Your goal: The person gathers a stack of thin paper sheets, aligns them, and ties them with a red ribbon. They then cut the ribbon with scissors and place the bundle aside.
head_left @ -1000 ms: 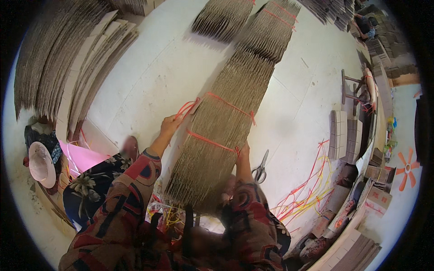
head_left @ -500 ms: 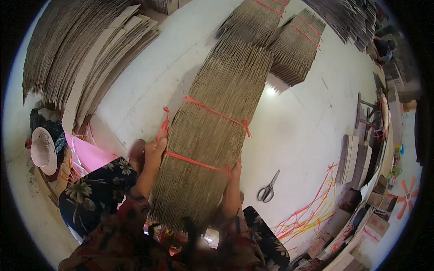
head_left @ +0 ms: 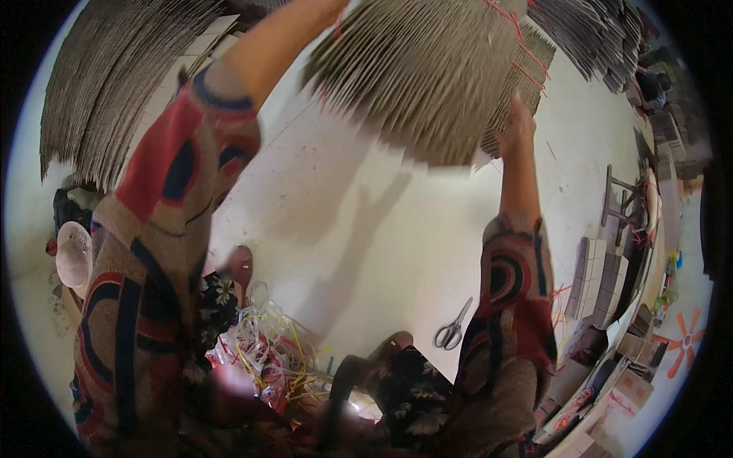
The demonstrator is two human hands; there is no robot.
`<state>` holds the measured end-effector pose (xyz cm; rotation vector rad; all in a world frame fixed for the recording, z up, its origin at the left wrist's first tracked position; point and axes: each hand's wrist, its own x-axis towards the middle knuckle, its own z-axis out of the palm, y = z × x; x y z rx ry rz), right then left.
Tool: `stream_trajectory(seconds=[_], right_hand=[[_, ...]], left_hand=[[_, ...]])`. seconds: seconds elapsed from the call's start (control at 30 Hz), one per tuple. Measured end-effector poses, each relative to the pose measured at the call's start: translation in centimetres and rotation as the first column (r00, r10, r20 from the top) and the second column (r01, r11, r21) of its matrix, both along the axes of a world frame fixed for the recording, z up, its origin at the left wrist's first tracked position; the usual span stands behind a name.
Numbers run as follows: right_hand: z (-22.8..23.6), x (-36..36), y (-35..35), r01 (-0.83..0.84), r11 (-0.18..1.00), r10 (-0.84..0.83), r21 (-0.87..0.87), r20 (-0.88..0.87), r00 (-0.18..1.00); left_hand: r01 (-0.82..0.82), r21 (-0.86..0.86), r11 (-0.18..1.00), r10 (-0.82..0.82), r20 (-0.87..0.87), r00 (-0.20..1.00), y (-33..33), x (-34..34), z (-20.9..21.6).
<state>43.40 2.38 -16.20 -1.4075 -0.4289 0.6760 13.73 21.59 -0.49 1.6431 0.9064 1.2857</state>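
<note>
A thick bundle of corrugated cardboard sheets (head_left: 412, 84), tied with red strap, is lifted off the floor at the top of the view, its ridged end towards me. My right hand (head_left: 518, 126) grips its right edge, partly blurred. My left hand (head_left: 334, 6) reaches to the bundle's far left side; only its wrist end shows and the fingers are cut off by the upper edge. Both arms are stretched far forward. Behind my right hand, another strapped cardboard bundle (head_left: 527, 72) is partly covered.
Scissors (head_left: 452, 327) lie on the pale floor right of my feet. Tangled plastic straps (head_left: 267, 347) lie between my legs. Large cardboard stacks (head_left: 99, 84) stand at left, with a pale hat (head_left: 74, 256) below. A stool (head_left: 620, 197) and orange fan (head_left: 685, 342) are at right.
The bundle has gone from in front of my legs to the far top of the view, raised by my hands. Both arms have extended forward, uncovering the floor and the straps.
</note>
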Motion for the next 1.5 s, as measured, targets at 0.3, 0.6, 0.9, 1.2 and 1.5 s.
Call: stream_trajectory(seconds=[0.3, 0.6, 0.9, 1.2, 1.5], right_hand=[[0.0, -18.7, -13.5, -0.224, 0.934, 0.242, -0.279, 0.029, 0.97], [23.8, -36.6, -22.9, -0.52, 0.85, 0.415, -0.083, 0.715, 0.563], [19.7, -39.1, -25.8, -0.402, 0.912, 0.409, -0.08, 0.126, 0.904], [18.5, -36.3, -21.4, -0.42, 0.887, 0.458, 0.189, -0.265, 0.848], [19.2, -31.8, -22.0, -0.453, 0.884, 0.436, -0.117, -0.141, 0.889]], left_hand=[[0.205, -0.533, 0.821, -0.476, -0.441, 0.76, -20.4, -21.3, 0.3], [0.356, -0.678, 0.643, -0.588, -0.14, 0.797, -32.6, -24.6, 6.2], [0.508, -0.66, 0.553, -0.315, 0.399, 0.861, -31.6, -25.0, 5.6], [0.567, -0.738, 0.365, -0.549, 0.321, 0.771, -33.5, -21.9, 3.8], [0.438, -0.758, 0.484, -0.464, 0.202, 0.863, -31.2, -22.5, 4.0]])
